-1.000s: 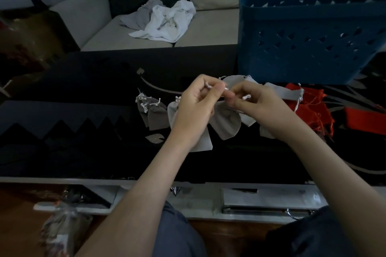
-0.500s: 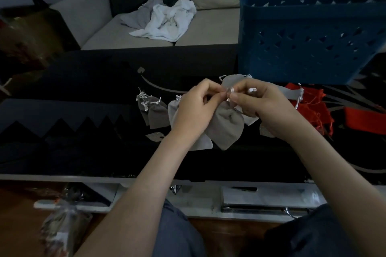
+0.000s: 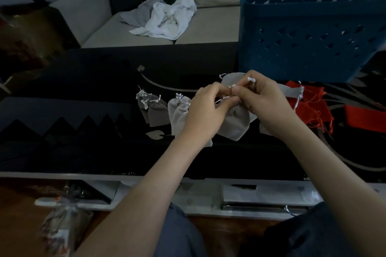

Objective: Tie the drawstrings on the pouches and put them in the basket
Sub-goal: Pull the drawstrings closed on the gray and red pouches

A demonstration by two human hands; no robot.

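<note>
A grey pouch (image 3: 236, 124) hangs between my hands above the black table (image 3: 87, 152). My left hand (image 3: 205, 110) and my right hand (image 3: 264, 102) pinch its white drawstrings at the pouch's neck, fingertips close together. Two darker grey pouches (image 3: 153, 110) and a lighter one (image 3: 177, 114) lie to the left with cords gathered. More grey pouches (image 3: 292, 91) lie behind my right hand, and red pouches (image 3: 313, 104) lie further right. The blue basket (image 3: 309, 37) stands at the back right.
A sofa (image 3: 208, 26) beyond the table carries crumpled white and grey cloths (image 3: 165, 18). A red flat piece (image 3: 363, 116) lies at the far right. Below the table's front edge, a shelf holds a flat book-like object (image 3: 263, 198); a plastic-wrapped bundle (image 3: 60, 221) sits lower left.
My hands have drawn together over the pouch's neck, working the cords. The pouch has dropped a little and hangs fuller below my fingers.
</note>
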